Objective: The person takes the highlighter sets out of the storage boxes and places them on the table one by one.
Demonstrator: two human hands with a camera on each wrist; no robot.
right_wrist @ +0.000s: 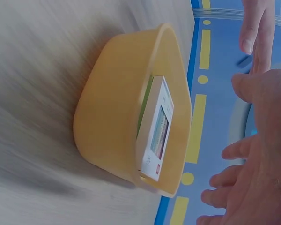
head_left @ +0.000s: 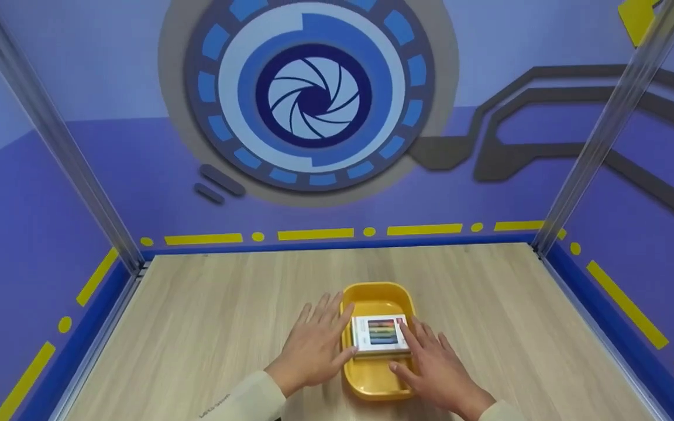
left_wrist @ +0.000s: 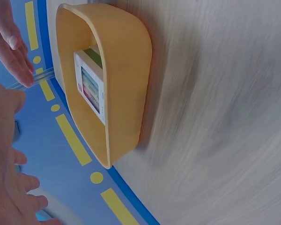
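On the wooden desk (head_left: 226, 304) stands a yellow tub (head_left: 372, 377); inside it lies a white box (head_left: 380, 334) with a window of coloured stripes; the left hand (head_left: 315, 345) and right hand (head_left: 437, 367) hover above its sides, fingers loosely extended, gripping nothing.

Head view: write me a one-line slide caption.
Left hand and right hand hover above a yellow tub holding a white windowed box.

We see a person's bare left hand (head_left: 313, 345) and bare right hand (head_left: 439, 371). The left sleeve (head_left: 252, 397) is pale cream, ending in a smooth edge at the wrist, with small dark lettering (head_left: 215, 405), too tiny to read. We glimpse a matching cream right sleeve (head_left: 499, 411), mostly out of view.
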